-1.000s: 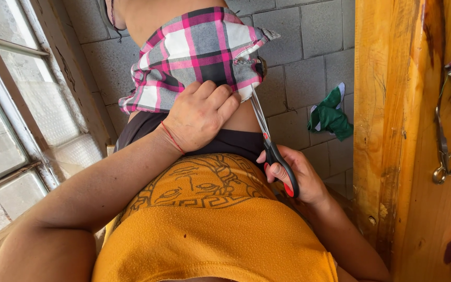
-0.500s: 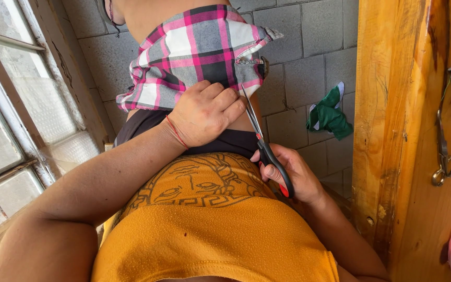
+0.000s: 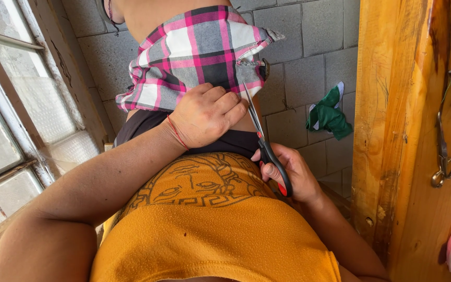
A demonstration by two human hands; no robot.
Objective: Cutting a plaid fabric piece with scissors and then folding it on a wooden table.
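Head view, left hand: my left hand (image 3: 207, 116) is closed in a grip on the lower edge of the plaid cloth (image 3: 199, 49), fingers curled over the hem, knuckles toward the camera. A thin red cord sits around the wrist.
Head view, right hand: my right hand (image 3: 291, 175) is closed around the handles of the scissors (image 3: 267, 149), fingers threaded through the black loops; a red lining shows at the lower loop.
Scissors: handles at about 4 o'clock from the left hand, blades running up toward 11 o'clock along its fingertips. The blade tips meet the hem of the plaid cloth just right of the left hand. Whether the blades are parted at the tip I cannot tell.
Plaid cloth: pink, white, grey and black check, at 12 o'clock in the frame, worn by a person standing close in front of me.
Foreground: my orange shirt (image 3: 210, 235) with a dark line drawing fills 6 o'clock.
Surroundings: window frame (image 3: 6, 130) at 9 o'clock; grey block wall (image 3: 309, 62) behind; green cloth (image 3: 330, 112) against the wall at 2 o'clock; wooden post (image 3: 387, 130) at 3 o'clock.
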